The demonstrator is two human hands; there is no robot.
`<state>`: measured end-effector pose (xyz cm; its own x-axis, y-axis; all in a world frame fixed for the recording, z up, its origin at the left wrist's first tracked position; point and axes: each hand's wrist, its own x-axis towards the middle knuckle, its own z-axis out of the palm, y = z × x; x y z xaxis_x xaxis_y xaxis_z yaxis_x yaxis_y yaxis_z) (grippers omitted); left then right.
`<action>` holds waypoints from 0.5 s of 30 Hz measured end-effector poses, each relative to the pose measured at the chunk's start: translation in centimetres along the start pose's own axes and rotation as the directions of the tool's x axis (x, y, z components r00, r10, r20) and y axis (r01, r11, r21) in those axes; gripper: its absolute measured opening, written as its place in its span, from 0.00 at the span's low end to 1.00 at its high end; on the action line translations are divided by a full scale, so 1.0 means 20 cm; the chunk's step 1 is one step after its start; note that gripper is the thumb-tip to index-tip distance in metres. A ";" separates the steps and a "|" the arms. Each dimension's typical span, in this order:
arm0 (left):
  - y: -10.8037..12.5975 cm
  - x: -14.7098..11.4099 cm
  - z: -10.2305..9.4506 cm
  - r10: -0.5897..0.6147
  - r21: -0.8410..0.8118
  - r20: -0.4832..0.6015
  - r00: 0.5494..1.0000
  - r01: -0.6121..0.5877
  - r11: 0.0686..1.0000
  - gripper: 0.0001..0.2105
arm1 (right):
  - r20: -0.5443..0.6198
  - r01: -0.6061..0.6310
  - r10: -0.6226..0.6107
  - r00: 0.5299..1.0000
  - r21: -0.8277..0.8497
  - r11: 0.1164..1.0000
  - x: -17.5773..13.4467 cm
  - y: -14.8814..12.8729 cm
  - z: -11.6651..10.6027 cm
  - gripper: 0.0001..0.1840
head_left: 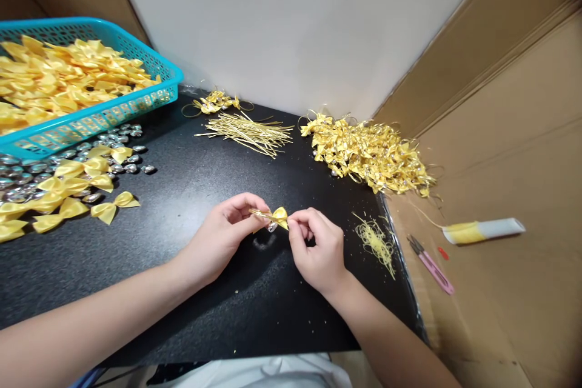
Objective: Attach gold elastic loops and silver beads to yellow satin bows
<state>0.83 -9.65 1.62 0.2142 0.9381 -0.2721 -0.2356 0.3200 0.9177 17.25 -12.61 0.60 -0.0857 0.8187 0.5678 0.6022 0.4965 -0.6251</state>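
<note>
Above the black table, a yellow ribbon bow (pixel 280 214) is pinched between both hands. My left hand (pixel 227 224) closes thumb and fingers on gold cord (pixel 260 213) at the bow's left side. A small silver bell-like piece (pixel 272 227) hangs just under the bow. My right hand (pixel 318 245) is closed, its thumb and forefinger at the bow's right end. The fingertips partly hide what each hand grips. Closest on the right lies a tangle of yellow thread scraps (pixel 375 242).
A blue basket (pixel 170 79) of bows stands at the left, with silver pieces (pixel 131 163) and loose bows (pixel 116 206) before it. Gold cords (pixel 250 131) and finished bow pieces (pixel 368 151) lie farther back. Pink thread snips (pixel 434 270) and a thread spool (pixel 484 231) rest on cardboard at the right.
</note>
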 end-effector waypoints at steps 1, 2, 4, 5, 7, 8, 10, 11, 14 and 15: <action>0.00 0.00 0.00 0.028 0.015 0.001 1.000 -0.028 1.000 0.07 | -0.001 -0.003 0.003 1.000 0.005 1.000 0.00 0.00 0.00 0.09; 0.00 0.00 0.00 0.046 0.026 0.004 0.999 -0.046 0.999 0.07 | -0.003 -0.004 0.004 1.000 0.013 1.000 0.00 0.00 0.00 0.09; -0.01 0.00 -0.01 0.053 0.032 0.014 0.999 -0.053 0.998 0.06 | -0.004 -0.006 0.006 1.000 0.030 1.000 0.00 0.00 0.00 0.08; -0.01 -0.01 -0.01 0.046 0.027 0.019 0.999 -0.046 0.999 0.06 | -0.003 -0.010 0.010 1.000 0.040 0.999 0.00 0.00 0.00 0.08; 0.00 -0.01 0.00 0.028 0.011 0.029 0.999 -0.029 1.000 0.05 | 0.002 -0.027 0.027 1.000 0.068 0.997 0.00 0.00 0.00 0.08; 0.00 -0.01 0.00 0.020 0.004 0.036 0.999 -0.020 1.000 0.05 | 0.009 -0.044 0.043 0.999 0.087 0.995 -0.01 0.01 0.00 0.08; 0.00 0.00 0.00 -0.001 -0.012 0.050 0.999 0.002 1.000 0.06 | 0.034 -0.098 0.094 0.995 0.140 0.985 -0.01 0.01 0.01 0.07; 0.01 0.00 0.01 -0.019 -0.024 0.054 0.998 0.020 0.999 0.06 | 0.052 -0.137 0.130 0.990 0.174 0.975 -0.01 0.01 0.02 0.07; 0.01 0.00 0.01 -0.106 -0.095 0.070 0.992 0.113 0.989 0.07 | 0.124 -0.269 0.242 0.962 0.308 0.913 -0.02 0.03 0.04 0.07; 0.02 0.00 0.02 -0.137 -0.129 0.085 0.987 0.147 0.981 0.07 | 0.151 -0.307 0.270 0.951 0.356 0.883 -0.02 0.03 0.04 0.07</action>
<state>1.05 -9.68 2.01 0.3246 0.8708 -0.3693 -0.3215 0.4688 0.8227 16.98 -12.35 -0.47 -0.0391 0.9561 0.2904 0.2752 0.2897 -0.9167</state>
